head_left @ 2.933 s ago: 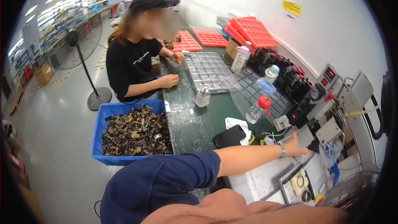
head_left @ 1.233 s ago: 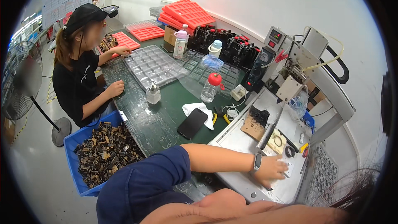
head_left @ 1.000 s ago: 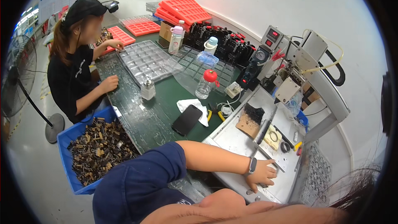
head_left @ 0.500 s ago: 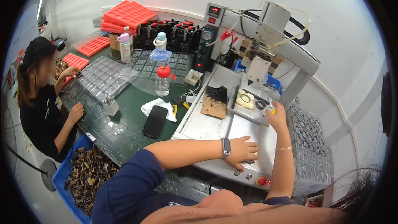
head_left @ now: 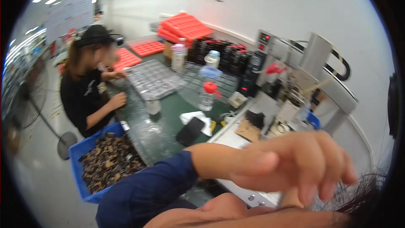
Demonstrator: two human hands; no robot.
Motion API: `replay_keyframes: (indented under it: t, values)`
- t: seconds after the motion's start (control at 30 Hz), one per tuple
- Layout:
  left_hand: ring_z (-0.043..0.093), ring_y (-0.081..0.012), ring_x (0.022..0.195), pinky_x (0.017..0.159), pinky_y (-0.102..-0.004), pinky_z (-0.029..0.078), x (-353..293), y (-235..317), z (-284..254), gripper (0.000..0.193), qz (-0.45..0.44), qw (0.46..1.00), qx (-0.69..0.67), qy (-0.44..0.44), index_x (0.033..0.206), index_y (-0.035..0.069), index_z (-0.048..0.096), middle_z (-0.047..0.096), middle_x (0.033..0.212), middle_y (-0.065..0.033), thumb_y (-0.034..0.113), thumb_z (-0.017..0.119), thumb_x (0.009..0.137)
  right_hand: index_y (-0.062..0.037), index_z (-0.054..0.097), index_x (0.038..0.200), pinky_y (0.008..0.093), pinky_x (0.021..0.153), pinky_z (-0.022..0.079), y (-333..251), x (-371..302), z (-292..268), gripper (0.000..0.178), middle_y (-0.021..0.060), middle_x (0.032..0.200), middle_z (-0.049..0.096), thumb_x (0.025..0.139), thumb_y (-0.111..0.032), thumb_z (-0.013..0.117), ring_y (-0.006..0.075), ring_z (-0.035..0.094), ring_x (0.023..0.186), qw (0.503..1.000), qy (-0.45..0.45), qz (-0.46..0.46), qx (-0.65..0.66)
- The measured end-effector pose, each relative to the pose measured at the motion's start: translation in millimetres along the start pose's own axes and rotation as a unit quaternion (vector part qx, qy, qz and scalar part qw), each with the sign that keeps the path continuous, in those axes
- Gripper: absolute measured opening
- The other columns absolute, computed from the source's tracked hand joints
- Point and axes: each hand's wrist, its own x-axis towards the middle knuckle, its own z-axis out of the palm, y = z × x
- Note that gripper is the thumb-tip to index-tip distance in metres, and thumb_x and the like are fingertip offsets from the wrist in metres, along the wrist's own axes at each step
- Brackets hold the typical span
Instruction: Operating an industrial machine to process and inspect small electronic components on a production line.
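My left hand (head_left: 299,160) is raised close to the camera, large and blurred. Its fingers are loosely bent and apart, with nothing seen between them. Below it shows a bit of skin, probably my right forearm (head_left: 291,198); my right hand is hidden. Behind the left hand stands the bench machine (head_left: 316,55), its head over a cream pad (head_left: 279,129), partly covered and smeared by motion. A brown card with a blackened end (head_left: 249,131) lies on the white machine bed (head_left: 230,139).
To the left, a phone (head_left: 190,131) lies by a white cloth (head_left: 195,117) and a red-capped bottle (head_left: 206,97). A blue bin (head_left: 76,160) holds small black and tan parts. A co-worker (head_left: 86,88) sits by a clear tray (head_left: 154,78). Red trays (head_left: 183,25) are stacked behind.
My left hand has lifted off the machine's front and come up toward the camera. My right hand has gone from sight beside the fixture. The view has swung left.
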Motion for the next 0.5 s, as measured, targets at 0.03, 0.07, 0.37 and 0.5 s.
replay_keyframes:
  t: [0.03, 0.07, 0.37, 0.5]
  values:
    - [0.045, -0.0282, 0.115, 0.104, -0.0421, 0.031, 1.5, -1.2, 21.9, 0.043, -0.028, 0.998, -0.040, 0.037, 0.102, 0.004, 0.057, 0.050, 0.108, -0.0140, 0.042, 0.038, 0.099, 0.0027, 0.054, 0.115, 0.0460, 0.093, 0.039, -13.2, 2.5, 0.6, 0.044, 0.0244, 0.113, 0.057, 0.081, -0.022, 0.065, 0.0416, 0.052, 0.106, 1.000, 0.005, -0.030, -0.007]
    - [0.048, -0.0260, 0.107, 0.101, -0.0408, 0.034, 2.2, -10.6, 39.5, 0.039, -0.050, 0.991, -0.107, 0.065, 0.098, 0.004, 0.057, 0.051, 0.104, -0.0132, 0.038, 0.039, 0.099, 0.0035, 0.053, 0.118, 0.0456, 0.095, 0.039, 8.9, -1.4, 0.3, 0.044, 0.0256, 0.114, 0.056, 0.083, -0.021, 0.063, 0.0416, 0.051, 0.108, 0.999, 0.023, 0.026, 0.019]
    - [0.053, -0.0246, 0.097, 0.094, -0.0407, 0.040, -24.5, 29.5, 43.1, 0.029, -0.175, 0.979, 0.013, 0.105, 0.100, 0.005, 0.059, 0.054, 0.100, -0.0114, 0.029, 0.043, 0.098, 0.0060, 0.048, 0.124, 0.0457, 0.104, 0.032, -2.6, -8.9, -12.9, 0.047, 0.0265, 0.126, 0.049, 0.084, -0.016, 0.060, 0.0425, 0.045, 0.118, 0.999, -0.033, 0.023, 0.030]
    - [0.054, -0.0251, 0.095, 0.092, -0.0414, 0.042, -43.3, 45.0, 38.0, 0.025, -0.219, 0.967, 0.056, 0.113, 0.103, 0.006, 0.059, 0.055, 0.101, -0.0108, 0.026, 0.045, 0.098, 0.0059, 0.047, 0.125, 0.0454, 0.105, 0.031, -15.0, -8.7, -18.1, 0.048, 0.0267, 0.128, 0.048, 0.085, -0.016, 0.060, 0.0424, 0.044, 0.119, 0.999, -0.042, 0.023, 0.002]
